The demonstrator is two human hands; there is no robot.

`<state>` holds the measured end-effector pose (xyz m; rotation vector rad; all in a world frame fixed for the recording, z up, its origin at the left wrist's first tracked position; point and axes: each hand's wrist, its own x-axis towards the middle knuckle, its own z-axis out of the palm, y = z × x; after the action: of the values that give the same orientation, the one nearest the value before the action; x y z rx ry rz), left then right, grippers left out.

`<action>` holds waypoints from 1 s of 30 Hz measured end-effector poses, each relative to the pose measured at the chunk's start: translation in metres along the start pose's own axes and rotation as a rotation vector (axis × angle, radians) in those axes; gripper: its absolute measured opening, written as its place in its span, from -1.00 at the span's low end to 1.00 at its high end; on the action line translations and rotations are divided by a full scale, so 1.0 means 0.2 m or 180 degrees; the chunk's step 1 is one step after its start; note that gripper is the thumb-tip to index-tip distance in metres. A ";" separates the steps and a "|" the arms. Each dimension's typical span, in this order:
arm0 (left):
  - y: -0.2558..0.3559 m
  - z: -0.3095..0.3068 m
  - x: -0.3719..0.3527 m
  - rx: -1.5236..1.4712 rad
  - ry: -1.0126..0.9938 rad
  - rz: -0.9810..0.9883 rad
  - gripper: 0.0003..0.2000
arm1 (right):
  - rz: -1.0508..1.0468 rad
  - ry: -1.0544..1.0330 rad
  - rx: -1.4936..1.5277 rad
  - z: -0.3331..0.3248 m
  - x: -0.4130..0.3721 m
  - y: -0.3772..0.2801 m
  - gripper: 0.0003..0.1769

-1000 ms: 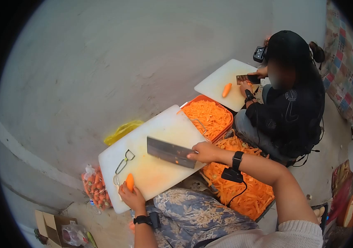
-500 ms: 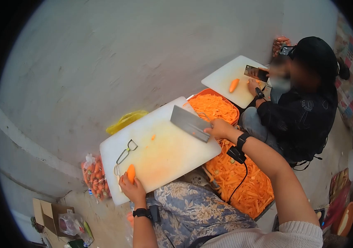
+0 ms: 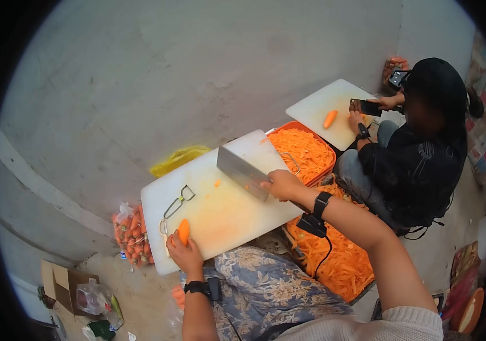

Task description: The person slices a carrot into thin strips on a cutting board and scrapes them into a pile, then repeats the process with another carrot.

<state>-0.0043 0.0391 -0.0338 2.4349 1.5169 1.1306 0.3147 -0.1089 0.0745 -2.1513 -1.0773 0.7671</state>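
Observation:
My left hand (image 3: 186,254) grips a peeled carrot (image 3: 183,231) near the lower left corner of a white cutting board (image 3: 237,224). In my right hand (image 3: 284,185) is a broad cleaver (image 3: 239,172), its blade tilted over the right half of the board. A peeler (image 3: 181,198) lies beside the left hand, and a pale-handled tool (image 3: 163,230) rests close to those fingers. Small carrot bits (image 3: 217,183) dot the board. Shredded carrot (image 3: 339,258) fills a tray below my right forearm.
An orange tub (image 3: 333,162) of shredded carrot stands beyond my board. At the right a person (image 3: 419,148) cuts on another white board (image 3: 311,108) with a cleaver. A bag of carrots (image 3: 132,236), a yellow bag (image 3: 177,160) and a cardboard box (image 3: 63,284) lie around the left side.
My right hand has moved left with the cleaver, bringing the blade further over the board. The left hand still grips the carrot. The view has shifted slightly.

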 end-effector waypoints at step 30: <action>-0.02 -0.01 0.00 -0.0448 -0.0061 -0.0075 -0.55 | 0.0075 0.0501 0.0074 0.05 -0.04 0.15 -0.60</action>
<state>-0.0079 0.0404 -0.0340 2.3235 1.4057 1.1640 0.3180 -0.1273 0.0482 -2.1684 -0.9589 0.6066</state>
